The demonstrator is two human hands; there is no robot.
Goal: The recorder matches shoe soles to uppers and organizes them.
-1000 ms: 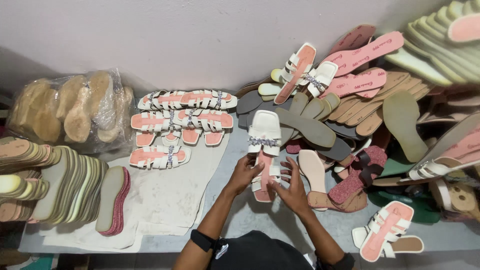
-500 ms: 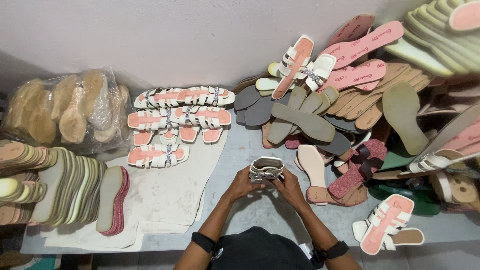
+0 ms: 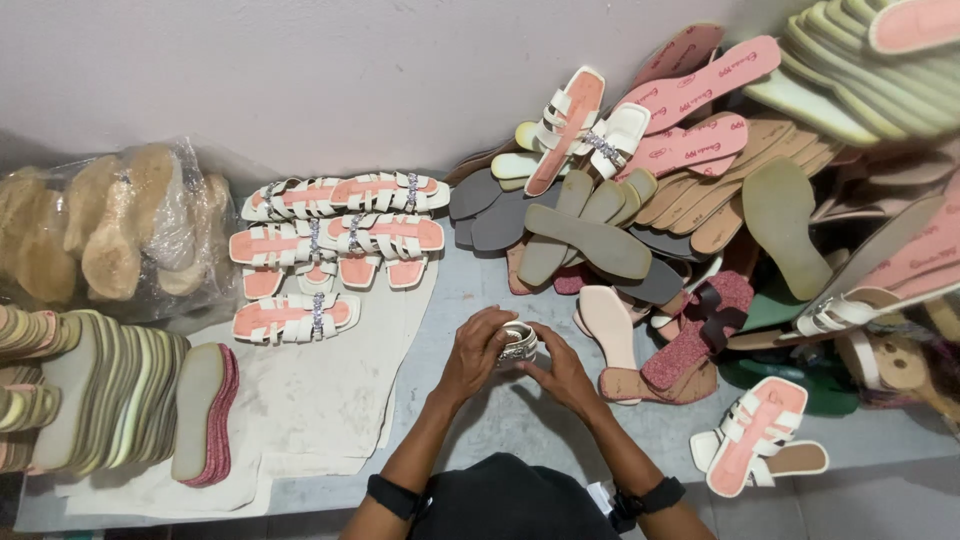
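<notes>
At the near edge of the grey table (image 3: 520, 425), just beyond the person's dark lap, both hands meet around one white strapped sandal (image 3: 517, 343). The left hand (image 3: 474, 352) curls its fingers over the sandal's left side, and the right hand (image 3: 558, 368) cups it from the right; both are closed on it, so only the straps and a jewelled trim show between them. Each wrist wears a dark band. To the left of the forearms a cream cloth (image 3: 320, 400) lies flat, its near edge ragged. Bare grey tabletop shows only around the hands and along the near edge toward the right. At the near right a white-and-pink sandal (image 3: 752, 432) rests on a tan sole. On the far left stands a row of insoles (image 3: 110, 400) on edge, green and cream with pink ones at its right end. Beyond the cloth lie finished pink sandals (image 3: 335, 235) with white straps, in tidy rows. Behind the row of insoles, against the wall, sits a clear plastic bag (image 3: 110, 230) of tan soles, crinkled and shiny. To the right, a loose heap of soles (image 3: 700, 200), grey, tan, pink and olive, spills toward the hands and crowds that side. Some pink soles carry small printed marks, too small to read.
</notes>
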